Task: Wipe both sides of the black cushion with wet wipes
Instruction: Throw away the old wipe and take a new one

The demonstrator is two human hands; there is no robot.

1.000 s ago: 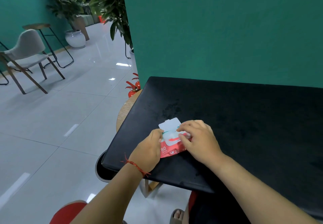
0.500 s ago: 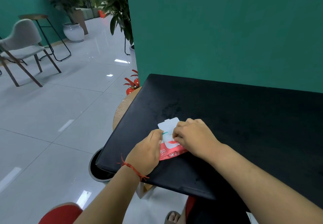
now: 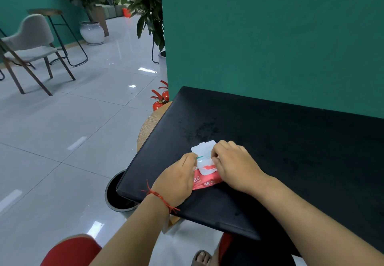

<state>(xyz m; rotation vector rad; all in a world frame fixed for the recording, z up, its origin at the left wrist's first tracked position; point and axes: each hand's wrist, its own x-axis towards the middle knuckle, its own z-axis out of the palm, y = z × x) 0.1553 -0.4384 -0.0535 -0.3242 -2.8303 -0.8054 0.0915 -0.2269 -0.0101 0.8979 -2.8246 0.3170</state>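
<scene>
A large black cushion [image 3: 280, 145] lies flat on a round wooden table [image 3: 148, 124], its left end overhanging. On its near left part lies a red pack of wet wipes [image 3: 204, 180] with its white flip lid [image 3: 202, 150] raised. My left hand [image 3: 176, 180] holds the pack's left end, fingers curled round it. My right hand [image 3: 234, 166] rests on the pack's right side, its fingertips pinching at the opening under the lid. What they pinch is hidden.
A black bin [image 3: 118, 195] stands on the floor under the cushion's left corner. Two red fire extinguishers [image 3: 161, 99] sit by the green wall [image 3: 270, 37]. A grey chair [image 3: 31, 45], a stool and potted plants stand at the far left on the tiled floor.
My right hand's fingers shifted slightly left toward the opening under the lid. My head view moved a little; the pack and left hand stayed in place.
</scene>
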